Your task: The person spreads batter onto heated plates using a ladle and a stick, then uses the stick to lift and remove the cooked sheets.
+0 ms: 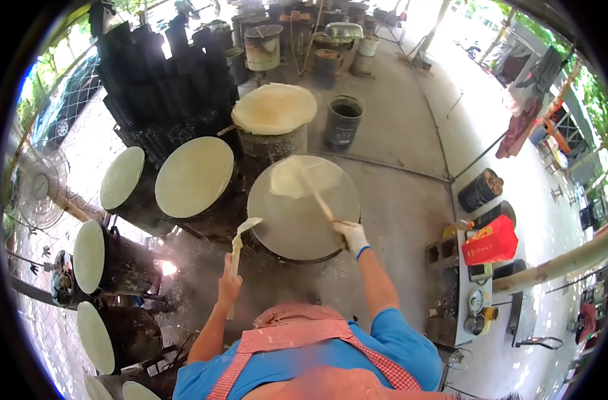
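Note:
In front of me is a large round griddle, pale grey, with a patch of cream-coloured batter on its far half. My right hand, in a white glove, is closed round the wooden handle of a batter spreader. The spreader's far end lies over the batter and is blurred. My left hand, bare, is wrapped round a batter-coated wooden spatula. It is held upright left of the griddle, its bent tip near the griddle's rim.
Several more round griddles, such as this one, carry pale sheets in an arc on my left. Beyond, a thin pancake tops a drum. A dark bucket stands behind the griddle. To the right, a red bag sits on a bench.

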### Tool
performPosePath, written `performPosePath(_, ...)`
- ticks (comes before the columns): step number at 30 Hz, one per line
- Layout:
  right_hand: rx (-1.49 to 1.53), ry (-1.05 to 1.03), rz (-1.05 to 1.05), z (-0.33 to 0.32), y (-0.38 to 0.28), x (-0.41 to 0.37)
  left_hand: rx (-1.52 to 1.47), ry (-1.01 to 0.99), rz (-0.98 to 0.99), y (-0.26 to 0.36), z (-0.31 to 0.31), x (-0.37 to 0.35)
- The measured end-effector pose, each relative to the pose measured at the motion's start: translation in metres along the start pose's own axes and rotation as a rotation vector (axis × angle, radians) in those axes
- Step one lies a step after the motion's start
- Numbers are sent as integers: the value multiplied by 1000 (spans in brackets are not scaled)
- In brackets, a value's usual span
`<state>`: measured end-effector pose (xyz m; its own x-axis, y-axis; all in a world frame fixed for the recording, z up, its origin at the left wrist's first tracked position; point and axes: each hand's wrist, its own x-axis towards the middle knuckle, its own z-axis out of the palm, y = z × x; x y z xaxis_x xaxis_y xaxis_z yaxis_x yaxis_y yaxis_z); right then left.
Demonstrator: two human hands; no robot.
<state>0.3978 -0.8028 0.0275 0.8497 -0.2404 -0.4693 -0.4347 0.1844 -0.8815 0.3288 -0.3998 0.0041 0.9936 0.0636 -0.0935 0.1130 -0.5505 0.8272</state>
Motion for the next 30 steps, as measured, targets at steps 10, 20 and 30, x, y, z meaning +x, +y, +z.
performPosePath(10, -138, -154, 117, -39, -49, 39, -146, 67, -442, 20, -5, -79)
performPosePath(20, -214, -98, 28, -66, -80, 73, -324, 195, -602, 36, 7, -129)
performPosePath(30, -474, -258, 262, -48, -69, 113, -342, 317, -644, 17, 11, -149)
